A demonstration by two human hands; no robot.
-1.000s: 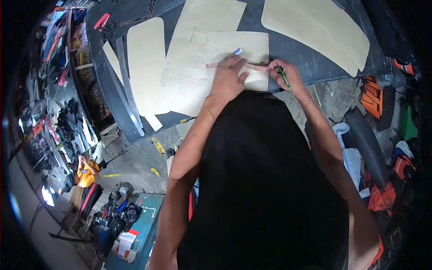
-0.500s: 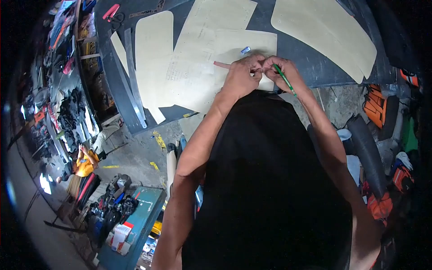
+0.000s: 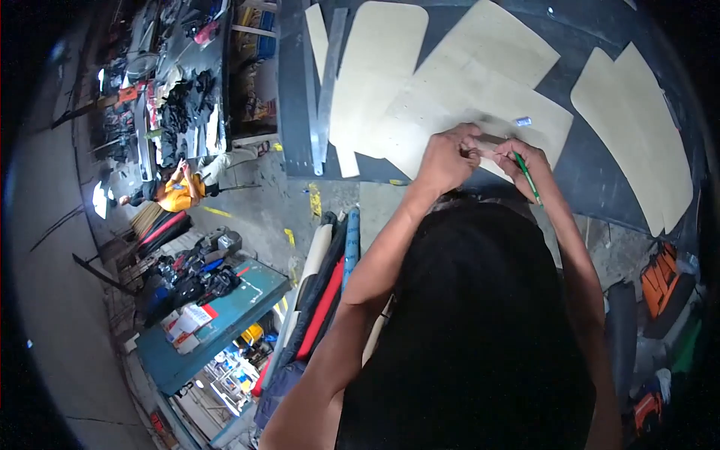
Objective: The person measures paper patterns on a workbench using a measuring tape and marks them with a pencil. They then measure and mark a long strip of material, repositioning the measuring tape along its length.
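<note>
Both my hands are close together over a beige card sheet (image 3: 465, 101) near the front edge of the dark table (image 3: 300, 161). My left hand (image 3: 448, 159) has its fingers bent and pinched around one end of a narrow brownish strip (image 3: 491, 139). At the strip's other end, my right hand (image 3: 523, 159) is closed, with a green pencil (image 3: 528, 180) held slanting between its fingers. Just beyond the right hand, a small blue-and-white object (image 3: 523, 121) lies on the card. The fingertips partly hide the strip.
More beige card pieces lie left (image 3: 379, 75) and right (image 3: 637, 135). Metal rulers (image 3: 330, 97) rest at the left. Fabric rolls (image 3: 322, 300) stand below the table, near a teal bench (image 3: 262, 289). A person in an orange shirt (image 3: 180, 193) is at far left.
The view has turned, shifting the table scene to the right. My hands have moved apart a little, and the strip now shows between them. The pencil stays in my right hand.
</note>
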